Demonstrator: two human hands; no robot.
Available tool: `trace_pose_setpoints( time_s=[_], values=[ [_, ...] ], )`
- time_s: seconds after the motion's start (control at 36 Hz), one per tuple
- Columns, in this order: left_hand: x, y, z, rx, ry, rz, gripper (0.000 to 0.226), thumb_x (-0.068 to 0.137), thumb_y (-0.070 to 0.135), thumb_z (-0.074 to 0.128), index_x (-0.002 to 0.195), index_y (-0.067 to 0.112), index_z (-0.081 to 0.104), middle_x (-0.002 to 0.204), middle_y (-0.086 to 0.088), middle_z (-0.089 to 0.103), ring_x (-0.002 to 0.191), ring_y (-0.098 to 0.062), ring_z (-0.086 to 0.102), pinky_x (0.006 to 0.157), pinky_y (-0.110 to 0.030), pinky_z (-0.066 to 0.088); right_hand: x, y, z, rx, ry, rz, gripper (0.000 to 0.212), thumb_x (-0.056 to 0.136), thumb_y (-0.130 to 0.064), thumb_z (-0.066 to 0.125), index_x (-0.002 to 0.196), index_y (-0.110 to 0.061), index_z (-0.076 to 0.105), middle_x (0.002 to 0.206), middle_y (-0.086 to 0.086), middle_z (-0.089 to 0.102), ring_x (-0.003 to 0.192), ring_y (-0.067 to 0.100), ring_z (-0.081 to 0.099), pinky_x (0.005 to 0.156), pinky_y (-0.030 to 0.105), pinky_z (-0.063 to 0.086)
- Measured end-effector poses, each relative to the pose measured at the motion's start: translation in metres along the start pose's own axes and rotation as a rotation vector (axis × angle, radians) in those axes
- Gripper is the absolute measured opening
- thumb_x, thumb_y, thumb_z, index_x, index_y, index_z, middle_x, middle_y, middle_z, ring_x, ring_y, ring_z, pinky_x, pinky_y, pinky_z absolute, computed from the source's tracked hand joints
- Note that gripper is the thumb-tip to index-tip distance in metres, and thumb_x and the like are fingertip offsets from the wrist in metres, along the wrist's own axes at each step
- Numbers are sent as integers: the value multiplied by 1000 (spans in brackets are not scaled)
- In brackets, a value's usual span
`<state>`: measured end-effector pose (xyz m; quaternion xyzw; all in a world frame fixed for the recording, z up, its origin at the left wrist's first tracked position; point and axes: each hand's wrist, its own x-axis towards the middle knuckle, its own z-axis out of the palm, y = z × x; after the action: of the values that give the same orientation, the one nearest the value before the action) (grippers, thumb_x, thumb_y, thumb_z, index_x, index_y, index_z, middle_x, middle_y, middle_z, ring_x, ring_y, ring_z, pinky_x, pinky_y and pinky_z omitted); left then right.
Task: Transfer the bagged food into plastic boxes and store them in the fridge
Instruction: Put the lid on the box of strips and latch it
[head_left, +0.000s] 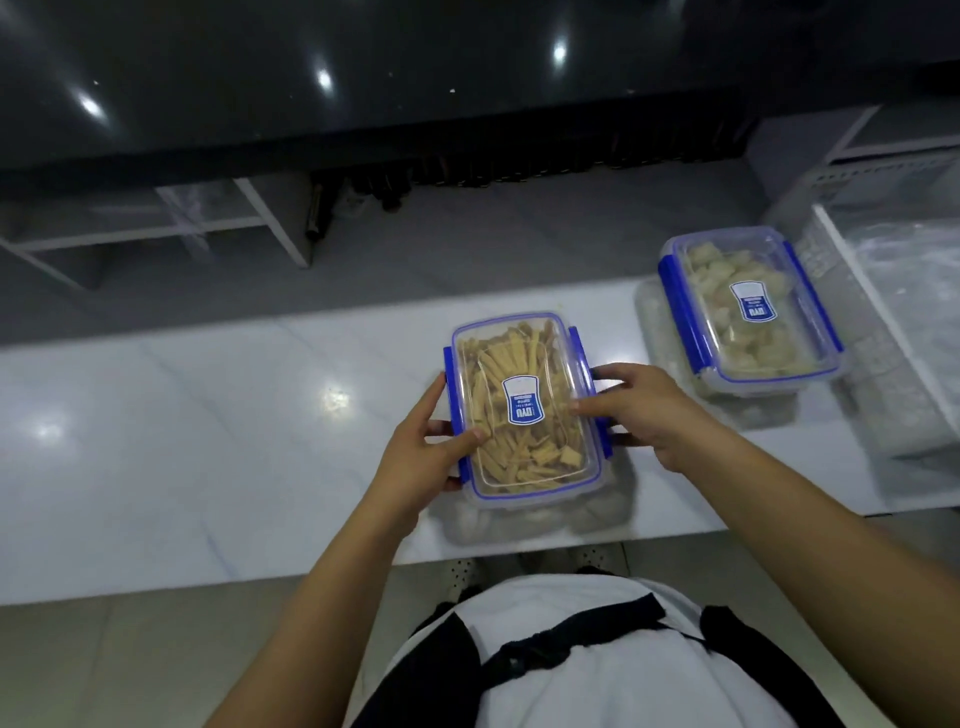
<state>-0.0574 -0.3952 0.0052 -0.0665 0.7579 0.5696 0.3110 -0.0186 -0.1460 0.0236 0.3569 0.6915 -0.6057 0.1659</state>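
Gripping one of two lidded boxes (524, 410), left hand (423, 457) and right hand (649, 410) fingers clasp its sides.

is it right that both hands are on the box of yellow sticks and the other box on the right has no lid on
Not quite. In the head view the other box does have its lid on, blue clips along its sides. The rest holds: left hand and right hand are on the box of yellow sticks.

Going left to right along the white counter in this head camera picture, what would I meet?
Left hand → box of yellowish sticks → right hand → box of pale chunks → clear plastic bags.
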Motion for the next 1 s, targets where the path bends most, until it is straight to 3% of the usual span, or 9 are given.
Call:
trace_pose_setpoints(
  time_s=[0.08,0.22,0.36,0.47,0.58,0.67,0.78,0.86,1.0],
  values=[
    [-1,2,0,3,22,-12,77,87,31,75,150,48,34,116,-1,62,95,-18,69,53,-25,58,0,2,5,-25,20,-82,37,80,-14,82,113,-24,67,88,1,74,65,12,73,52,29,57],
    [-2,7,2,27,46,-26,76,87,28,75,149,46,36,118,-4,63,97,-20,69,65,-36,64,3,4,6,-155,32,-163,22,82,-25,80,89,-38,64,89,-3,74,78,16,74,68,40,63],
    [-5,11,3,41,68,-27,74,88,25,74,150,45,38,111,-3,64,94,-19,70,66,-38,64,1,3,8,-270,45,-225,32,85,-30,76,116,-22,68,93,-3,74,80,14,72,71,39,63],
    [-7,12,5,27,77,-41,74,88,25,73,149,46,37,112,-1,63,95,-18,69,67,-38,64,1,4,3,-223,-5,-233,39,84,-32,77,120,-23,67,93,-5,74,81,15,73,73,42,63],
    [-12,13,7,9,80,-62,74,87,31,73,149,47,36,117,-1,64,98,-19,70,65,-33,63,1,11,-1,-84,-70,-217,40,82,-26,80,118,-33,65,89,-6,77,75,11,75,60,32,61],
    [-13,12,7,-7,92,-77,74,82,37,75,148,43,40,117,-3,67,100,-21,71,71,-37,64,-2,15,-5,13,-150,-158,57,82,-19,80,132,-32,55,80,-13,75,75,2,73,52,24,57],
    [-15,9,8,-44,93,-128,76,71,43,75,141,35,48,116,-3,70,101,-21,72,74,-39,63,-7,30,-13,85,-216,-84,52,80,-23,82,124,-34,57,90,-9,77,81,9,75,57,28,59],
    [-15,5,8,-119,61,-181,65,70,40,76,131,26,57,114,-2,73,98,-18,74,74,-38,63,-9,35,-15,137,-271,-53,45,78,-29,83,116,-36,58,96,-10,77,86,12,75,60,28,60],
    [-16,-2,11,-209,19,-176,56,74,34,76,127,19,63,109,2,76,99,-18,74,72,-36,63,-13,29,-10,196,-259,-37,40,85,-25,77,121,-27,60,99,-4,77,87,13,75,59,24,58]
  ],
)
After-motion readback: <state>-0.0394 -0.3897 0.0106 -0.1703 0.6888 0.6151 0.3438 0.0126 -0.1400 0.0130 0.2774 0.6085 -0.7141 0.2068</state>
